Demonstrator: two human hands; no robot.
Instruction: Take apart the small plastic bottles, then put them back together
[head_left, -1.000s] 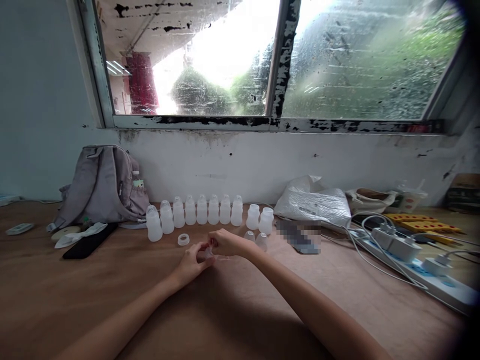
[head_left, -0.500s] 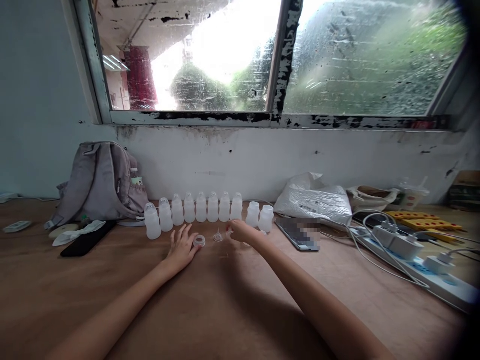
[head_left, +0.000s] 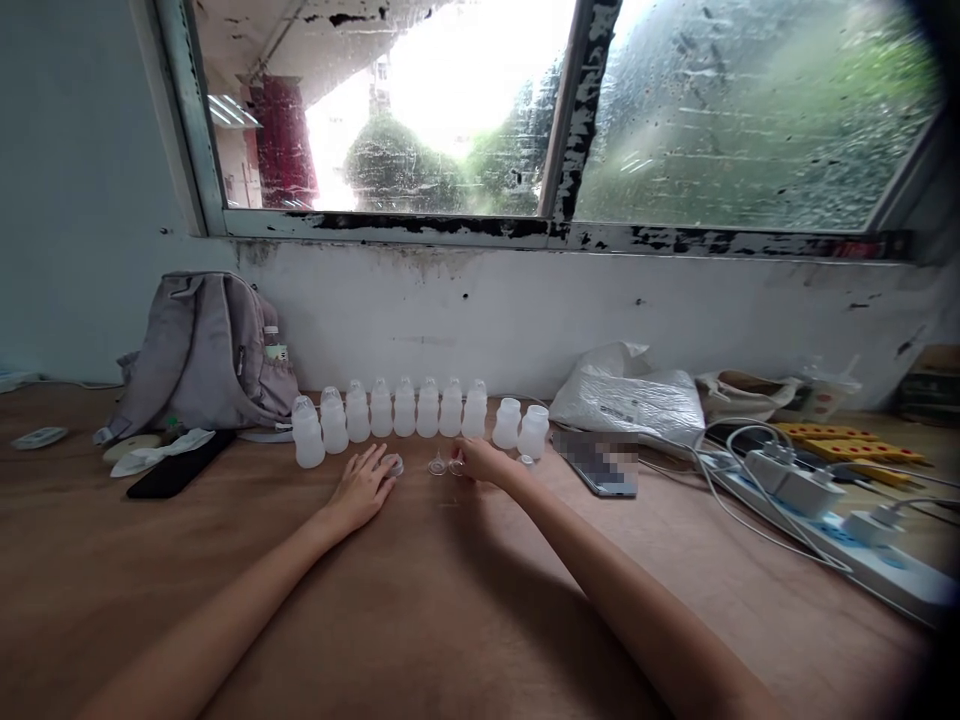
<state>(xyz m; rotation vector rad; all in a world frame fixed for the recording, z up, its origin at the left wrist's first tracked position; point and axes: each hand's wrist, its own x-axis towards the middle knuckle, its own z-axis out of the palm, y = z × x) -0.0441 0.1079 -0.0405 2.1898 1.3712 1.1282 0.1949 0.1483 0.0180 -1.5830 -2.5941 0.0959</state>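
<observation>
My left hand lies low on the table, its thumb and fingers closed around the edge of a pale bottle collar ring. To the right of that ring a clear bottle teat stands on its flange. My right hand pinches a second clear teat close beside it; its fingers hide part of this one. Behind the hands is a row of frosted feeding bottles, several with clear domed caps. Two open-topped bottles stand at the row's right end.
A small clear piece lies before the uncapped bottles. At right are a phone, a silvery bag and a power strip with trailing cables. A grey backpack and a black phone-like slab are at left.
The view has shifted slightly. My left fingers have come further over the collar ring, covering more of it. My right hand has brought its teat lower, next to the standing one.
</observation>
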